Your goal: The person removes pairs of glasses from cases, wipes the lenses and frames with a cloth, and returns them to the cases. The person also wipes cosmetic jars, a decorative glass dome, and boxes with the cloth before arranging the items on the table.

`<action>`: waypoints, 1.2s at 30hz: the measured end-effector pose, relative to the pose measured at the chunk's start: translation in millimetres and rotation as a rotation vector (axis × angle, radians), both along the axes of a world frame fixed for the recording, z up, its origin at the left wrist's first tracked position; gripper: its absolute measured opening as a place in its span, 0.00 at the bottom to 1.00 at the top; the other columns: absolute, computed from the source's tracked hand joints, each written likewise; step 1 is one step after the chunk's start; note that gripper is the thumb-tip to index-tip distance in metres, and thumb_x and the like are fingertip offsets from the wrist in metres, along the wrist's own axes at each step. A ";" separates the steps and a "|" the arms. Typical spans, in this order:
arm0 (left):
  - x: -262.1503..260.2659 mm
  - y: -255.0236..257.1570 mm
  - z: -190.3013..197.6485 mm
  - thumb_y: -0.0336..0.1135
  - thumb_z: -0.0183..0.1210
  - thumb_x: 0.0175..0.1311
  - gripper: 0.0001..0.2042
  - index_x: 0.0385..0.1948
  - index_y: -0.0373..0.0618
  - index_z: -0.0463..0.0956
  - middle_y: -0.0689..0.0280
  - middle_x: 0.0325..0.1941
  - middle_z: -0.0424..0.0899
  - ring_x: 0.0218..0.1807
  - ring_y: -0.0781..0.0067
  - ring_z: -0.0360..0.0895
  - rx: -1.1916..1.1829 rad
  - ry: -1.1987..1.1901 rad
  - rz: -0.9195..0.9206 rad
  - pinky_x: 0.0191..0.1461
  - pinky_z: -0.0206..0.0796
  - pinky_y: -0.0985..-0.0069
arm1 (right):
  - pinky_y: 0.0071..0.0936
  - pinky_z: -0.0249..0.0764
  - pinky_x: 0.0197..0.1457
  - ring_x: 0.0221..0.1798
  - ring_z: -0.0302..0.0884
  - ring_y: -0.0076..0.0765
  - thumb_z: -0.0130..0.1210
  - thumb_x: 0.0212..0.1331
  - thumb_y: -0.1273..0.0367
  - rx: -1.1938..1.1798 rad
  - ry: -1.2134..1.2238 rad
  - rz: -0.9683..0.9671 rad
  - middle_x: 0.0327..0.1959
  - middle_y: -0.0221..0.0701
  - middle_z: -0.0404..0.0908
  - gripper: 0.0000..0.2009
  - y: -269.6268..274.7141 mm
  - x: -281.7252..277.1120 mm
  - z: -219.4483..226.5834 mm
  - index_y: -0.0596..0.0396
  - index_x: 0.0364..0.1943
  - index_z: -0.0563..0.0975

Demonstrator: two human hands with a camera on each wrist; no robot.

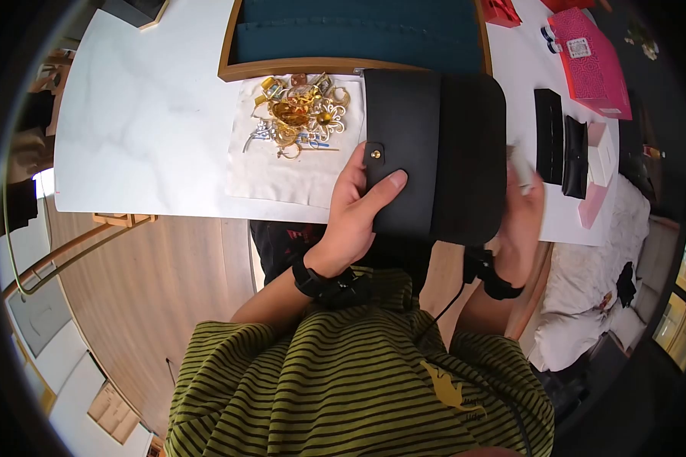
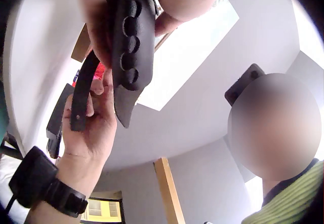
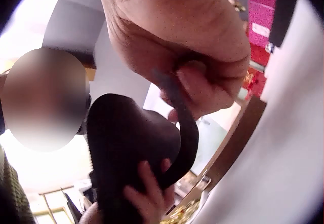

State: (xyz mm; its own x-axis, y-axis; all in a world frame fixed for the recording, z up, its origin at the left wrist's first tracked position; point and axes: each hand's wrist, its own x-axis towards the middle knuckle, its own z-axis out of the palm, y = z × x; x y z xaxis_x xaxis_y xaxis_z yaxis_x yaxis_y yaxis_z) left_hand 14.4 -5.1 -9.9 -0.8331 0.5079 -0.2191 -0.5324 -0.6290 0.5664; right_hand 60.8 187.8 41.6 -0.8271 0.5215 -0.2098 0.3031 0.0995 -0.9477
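Observation:
A black leather case (image 1: 400, 114) with a brass snap stud is held over the table's front edge, its broad rounded flap (image 1: 472, 152) folded out to the right. My left hand (image 1: 354, 217) grips the case's left side, thumb across the front. Seen end-on in the left wrist view, the case body (image 2: 144, 46) has a row of rounded loops. My right hand (image 1: 522, 221) is beside the flap's right edge, blurred, its fingers curled in the right wrist view; I cannot tell whether they hold anything. Left of the case, gold and silver jewellery (image 1: 293, 114) lies heaped on a pale cloth (image 1: 267, 183).
A wooden box (image 1: 297, 67) with a teal lining stands behind the case. To the right are black pouches (image 1: 549, 137), an open pink-and-white box (image 1: 598, 164) and a patterned pink box (image 1: 594, 68). A dark box (image 1: 137, 9) sits at the far left corner.

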 end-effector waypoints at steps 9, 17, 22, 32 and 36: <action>-10.0 -11.6 -0.7 0.27 0.54 0.64 0.17 0.54 0.39 0.65 0.63 0.49 0.77 0.47 0.77 0.76 0.011 -0.104 0.072 0.52 0.70 0.77 | 0.14 0.58 0.18 0.31 0.71 0.22 0.41 0.69 0.59 -0.237 0.168 0.282 0.49 0.42 0.75 0.25 1.8 16.3 -28.6 0.67 0.60 0.64; -9.8 -8.6 -2.9 0.27 0.54 0.64 0.18 0.56 0.39 0.65 0.63 0.50 0.77 0.48 0.77 0.76 -0.015 -0.082 0.058 0.52 0.70 0.78 | 0.14 0.58 0.19 0.23 0.70 0.25 0.45 0.64 0.68 -0.653 0.344 0.488 0.43 0.43 0.74 0.23 15.4 26.4 -26.3 0.69 0.60 0.62; -11.0 -10.2 2.3 0.28 0.54 0.64 0.17 0.54 0.39 0.66 0.63 0.49 0.77 0.47 0.77 0.76 -0.010 -0.149 0.044 0.51 0.71 0.78 | 0.21 0.70 0.38 0.35 0.73 0.27 0.57 0.49 0.80 -0.271 0.153 0.526 0.44 0.39 0.77 0.19 1.9 26.2 -26.5 0.66 0.48 0.73; -8.5 -9.1 -0.9 0.29 0.54 0.64 0.17 0.53 0.39 0.66 0.64 0.47 0.77 0.45 0.78 0.78 0.044 -0.183 -0.003 0.49 0.73 0.79 | 0.24 0.72 0.43 0.37 0.78 0.31 0.58 0.43 0.82 -0.016 0.156 0.626 0.37 0.34 0.81 0.15 1.2 20.5 -25.6 0.66 0.40 0.77; -9.7 -8.4 -5.2 0.29 0.54 0.64 0.17 0.54 0.38 0.67 0.64 0.48 0.77 0.46 0.78 0.78 0.051 -0.208 -0.032 0.49 0.73 0.79 | 0.25 0.71 0.35 0.30 0.76 0.31 0.59 0.40 0.82 0.133 0.169 0.720 0.30 0.34 0.79 0.14 -6.4 13.2 -20.7 0.65 0.37 0.76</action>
